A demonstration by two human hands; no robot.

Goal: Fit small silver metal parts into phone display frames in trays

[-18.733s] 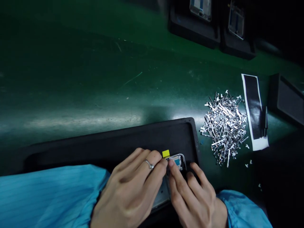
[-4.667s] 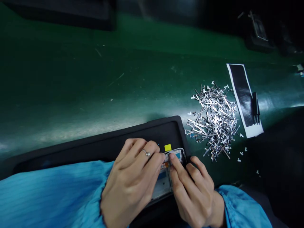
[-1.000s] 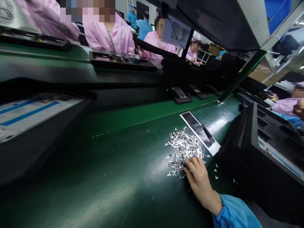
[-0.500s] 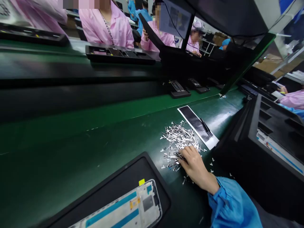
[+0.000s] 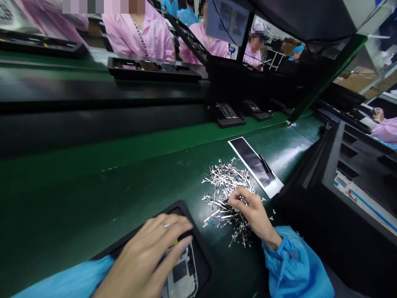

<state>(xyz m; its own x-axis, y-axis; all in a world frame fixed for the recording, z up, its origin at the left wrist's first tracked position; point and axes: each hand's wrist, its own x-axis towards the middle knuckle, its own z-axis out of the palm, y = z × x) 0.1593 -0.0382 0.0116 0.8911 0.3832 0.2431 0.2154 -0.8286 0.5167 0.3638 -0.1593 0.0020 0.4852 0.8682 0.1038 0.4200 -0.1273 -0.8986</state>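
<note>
My left hand (image 5: 151,252), a ring on one finger, reaches over a phone frame (image 5: 182,275) in a black tray (image 5: 204,265). Its fingers are stretched out and hold nothing visible; they cover part of the frame and a yellow tab (image 5: 173,242). I cannot tell whether they touch the frame. Over a pile of small silver and black strips (image 5: 228,176), my right hand (image 5: 252,211) is pinched, thumb against forefinger. Whatever is in the pinch, if anything, is too small to make out.
A pair of black tweezers (image 5: 267,167) lies on a white-edged black sheet (image 5: 248,155). A tall black foam tray stack (image 5: 322,178) stands at the right. Phone trays (image 5: 231,120) line the back, below a monitor (image 5: 228,20). Co-workers in pink (image 5: 136,37) sit opposite.
My left hand has come into view over the phone frame. My right hand has lifted slightly from the strips, its fingers now curled into a pinch. The strips are spread more toward me.
</note>
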